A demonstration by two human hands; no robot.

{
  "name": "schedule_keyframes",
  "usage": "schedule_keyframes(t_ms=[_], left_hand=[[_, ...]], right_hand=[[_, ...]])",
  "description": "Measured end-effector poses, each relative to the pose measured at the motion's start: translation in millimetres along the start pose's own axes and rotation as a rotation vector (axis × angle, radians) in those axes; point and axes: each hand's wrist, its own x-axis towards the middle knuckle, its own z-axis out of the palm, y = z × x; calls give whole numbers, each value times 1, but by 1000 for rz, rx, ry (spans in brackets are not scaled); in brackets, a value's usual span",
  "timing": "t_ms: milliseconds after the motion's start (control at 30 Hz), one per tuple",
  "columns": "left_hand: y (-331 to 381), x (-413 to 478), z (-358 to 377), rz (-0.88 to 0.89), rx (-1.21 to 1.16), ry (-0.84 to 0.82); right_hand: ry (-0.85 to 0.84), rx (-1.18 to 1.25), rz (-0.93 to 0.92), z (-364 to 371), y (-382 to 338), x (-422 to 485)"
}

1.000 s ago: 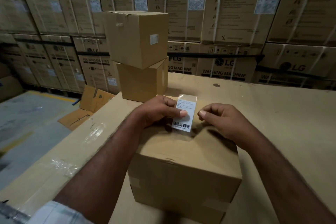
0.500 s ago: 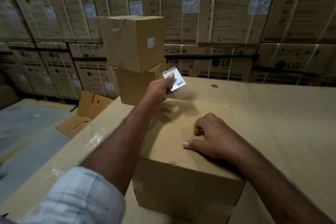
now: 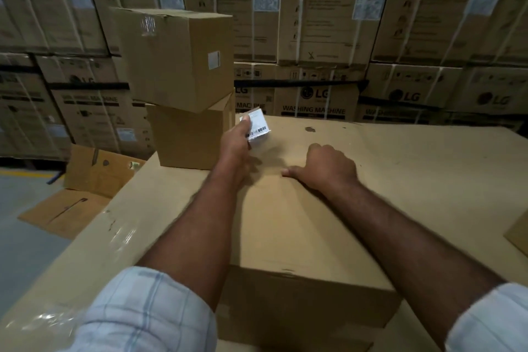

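Note:
A closed brown cardboard box (image 3: 300, 237) sits in front of me on a large cardboard work surface (image 3: 428, 174). My left hand (image 3: 237, 143) reaches past the box's far edge and pinches a small white barcode label (image 3: 258, 127) in a clear sleeve, held up near the stacked boxes. My right hand (image 3: 325, 168) rests on the far part of the box top with its fingers curled and its thumb pointing left; it holds nothing.
Two brown boxes are stacked at the far left of the surface, the upper box (image 3: 174, 57) skewed on the lower box (image 3: 191, 140). Walls of washing machine cartons (image 3: 314, 37) stand behind. Flattened cardboard (image 3: 83, 194) lies on the floor at left.
My right hand let go of the label and settled on the box top. My left hand carried the label away from the box top toward the far stacked boxes.

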Motion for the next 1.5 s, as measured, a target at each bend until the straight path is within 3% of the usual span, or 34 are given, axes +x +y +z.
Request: schedule_keyframes(t_ms=[67, 267, 367, 667, 1000, 1267, 1500], left_hand=[[0, 3, 0, 13, -5, 29], [4, 2, 6, 77, 29, 60], [4, 2, 9, 102, 48, 25], [5, -8, 9, 125, 119, -59], [5, -14, 15, 125, 142, -119], [6, -25, 17, 166, 189, -156], [5, -24, 21, 161, 226, -165]], right_hand=[[10, -1, -71, 6, -1, -2], [-331, -87, -236, -2, 2, -68], [-420, -132, -328, -9, 2, -104], [-337, -97, -234, 10, -24, -70], [-509, -164, -308, -27, -10, -132], [-338, -58, -243, 14, -27, -57], [-406, -96, -297, -7, -19, -123]])
